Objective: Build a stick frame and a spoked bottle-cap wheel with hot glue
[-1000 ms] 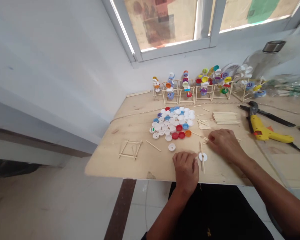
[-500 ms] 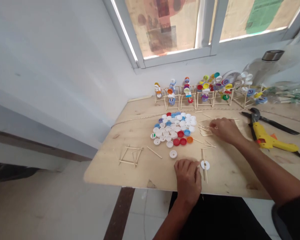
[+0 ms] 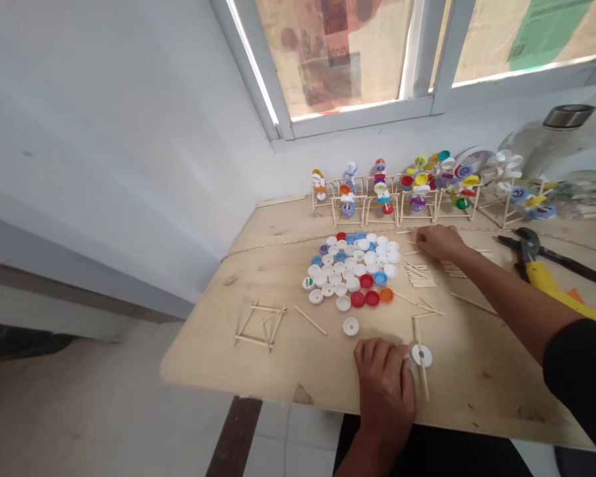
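Observation:
My left hand (image 3: 385, 381) rests near the table's front edge with its fingers curled. A small pale bit shows by its thumb side, too little to name. Just right of it lies a white bottle cap (image 3: 422, 356) with a hole and a thin wooden stick across it. My right hand (image 3: 440, 242) is stretched to the far side of the pile of short sticks (image 3: 420, 275). Its fingers are bent down and together close to loose sticks, and their tips are hidden. A single white cap (image 3: 351, 326) sits beyond my left hand, below the cluster of caps (image 3: 340, 268).
A square stick frame (image 3: 261, 324) lies at left. Finished stick stands with coloured caps (image 3: 380, 189) line the back under the window. To the right are a yellow glue gun (image 3: 551, 285), black-handled pliers (image 3: 529, 245) and a clear bottle (image 3: 569, 119) with a metallic lid.
My right hand has moved from the near stick pile farther back, toward loose sticks behind it. My left hand stays in place on the table. The view has shifted slightly.

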`<state>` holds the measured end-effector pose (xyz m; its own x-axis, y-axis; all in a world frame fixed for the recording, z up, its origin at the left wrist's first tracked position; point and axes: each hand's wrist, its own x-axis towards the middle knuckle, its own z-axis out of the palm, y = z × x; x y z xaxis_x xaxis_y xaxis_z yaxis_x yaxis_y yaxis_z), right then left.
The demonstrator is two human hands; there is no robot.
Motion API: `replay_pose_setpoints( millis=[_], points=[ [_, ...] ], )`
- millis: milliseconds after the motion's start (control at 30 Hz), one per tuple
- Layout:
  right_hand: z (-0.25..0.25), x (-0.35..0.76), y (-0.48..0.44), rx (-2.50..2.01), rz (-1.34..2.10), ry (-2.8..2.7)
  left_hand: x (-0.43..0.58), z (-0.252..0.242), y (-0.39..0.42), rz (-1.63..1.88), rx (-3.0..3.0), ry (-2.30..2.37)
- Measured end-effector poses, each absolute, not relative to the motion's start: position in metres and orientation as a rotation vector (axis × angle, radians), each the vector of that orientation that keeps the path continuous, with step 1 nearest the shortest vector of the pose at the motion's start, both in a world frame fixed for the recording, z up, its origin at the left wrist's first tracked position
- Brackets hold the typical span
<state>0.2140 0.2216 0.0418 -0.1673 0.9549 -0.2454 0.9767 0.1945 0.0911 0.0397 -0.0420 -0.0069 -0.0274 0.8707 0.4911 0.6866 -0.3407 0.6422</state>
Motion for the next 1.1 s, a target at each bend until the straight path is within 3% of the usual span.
replay_pose_setpoints(
  millis=[333, 767, 1100],
  points=[
    [0.047, 0.221, 0.209, 1.615, -0.252, 2.436, 0.039, -0.011, -0.042, 1.309, 2.002, 1.638],
    [0.041, 0.198, 0.244, 1.766, 0.016, 2.481, 0.039, -0.008, -0.042, 1.309, 2.033, 1.674],
    [0.045, 0.218, 0.213, 1.518, -0.155, 2.478, 0.039, -0.006, -0.042, 1.289, 2.060, 1.673]
  ],
)
